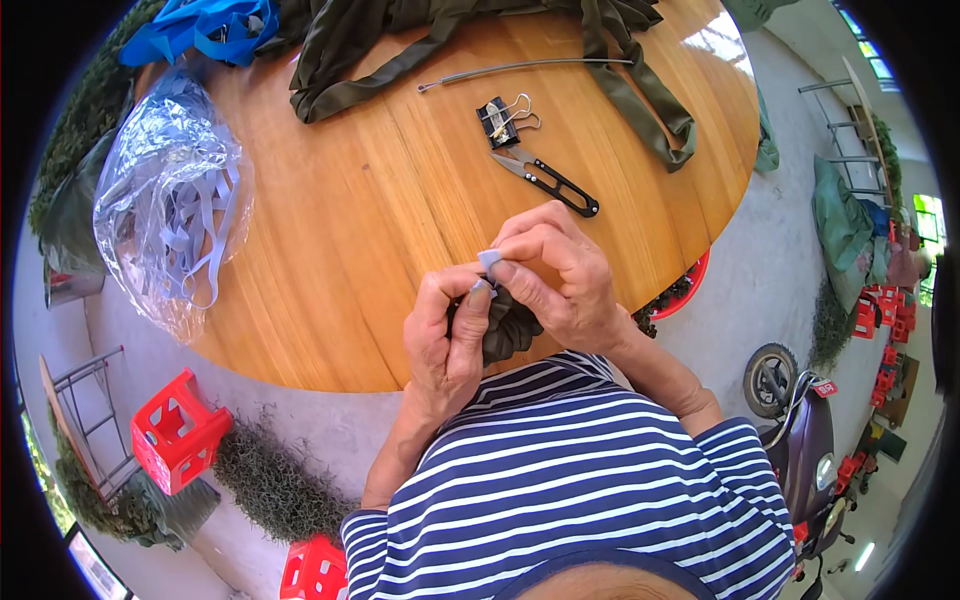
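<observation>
Near the table's front edge, my left hand (445, 330) and my right hand (565, 272) meet with fingertips pinched. Between them is a pale lavender elastic band (489, 260), one end showing at my right thumb and a small bit at my left thumb. Gathered dark olive fabric (510, 332) hangs just under my fingers; how it joins the band is hidden. Beyond my right hand lie black-handled thread snips (560, 187) and a black binder clip (497, 123). A thin metal rod (520, 72) with a small looped end rests farther back.
A clear plastic bag (170, 200) of lavender bands sits at the left of the round wooden table (330, 230). Olive fabric strips (350, 60) and blue straps (215, 35) lie along the far side. Red stools (178, 430) and a scooter (805, 460) stand on the floor.
</observation>
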Available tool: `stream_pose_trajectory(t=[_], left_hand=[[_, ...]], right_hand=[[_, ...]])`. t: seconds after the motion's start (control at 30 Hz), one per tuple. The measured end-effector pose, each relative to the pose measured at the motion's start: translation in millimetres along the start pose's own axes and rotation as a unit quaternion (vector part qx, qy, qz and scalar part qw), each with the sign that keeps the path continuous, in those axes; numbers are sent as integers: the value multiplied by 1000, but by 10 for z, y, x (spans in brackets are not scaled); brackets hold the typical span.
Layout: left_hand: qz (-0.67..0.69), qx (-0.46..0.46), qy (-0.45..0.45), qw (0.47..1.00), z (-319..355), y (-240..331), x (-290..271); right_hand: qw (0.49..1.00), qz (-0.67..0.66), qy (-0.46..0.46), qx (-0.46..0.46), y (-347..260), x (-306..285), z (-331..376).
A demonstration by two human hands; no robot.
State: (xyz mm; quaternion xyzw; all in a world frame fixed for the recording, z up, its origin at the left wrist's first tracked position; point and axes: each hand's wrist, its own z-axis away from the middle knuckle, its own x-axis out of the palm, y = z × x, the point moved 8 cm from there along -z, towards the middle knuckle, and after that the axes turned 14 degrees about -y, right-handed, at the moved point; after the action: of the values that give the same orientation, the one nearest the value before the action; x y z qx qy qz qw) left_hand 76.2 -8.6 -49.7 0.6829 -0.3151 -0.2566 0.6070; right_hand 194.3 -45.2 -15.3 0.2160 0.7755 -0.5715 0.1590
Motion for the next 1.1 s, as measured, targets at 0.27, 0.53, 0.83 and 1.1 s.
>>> stream_pose_trajectory(t=[0.27, 0.53, 0.83, 1.1], left_hand=[[90, -65, -5, 994, -12, -113, 21], [-87, 67, 7, 994, -60, 129, -7], [-1, -76, -18, 997, -196, 51, -49], [-37, -50, 13, 998, -39, 56, -66]], right_hand=[[854, -463, -79, 225, 197, 137, 101], [853, -377, -170, 319, 276, 312, 224], [872, -400, -166, 227, 344, 373, 182], [822, -466, -111, 309, 385, 304, 249]])
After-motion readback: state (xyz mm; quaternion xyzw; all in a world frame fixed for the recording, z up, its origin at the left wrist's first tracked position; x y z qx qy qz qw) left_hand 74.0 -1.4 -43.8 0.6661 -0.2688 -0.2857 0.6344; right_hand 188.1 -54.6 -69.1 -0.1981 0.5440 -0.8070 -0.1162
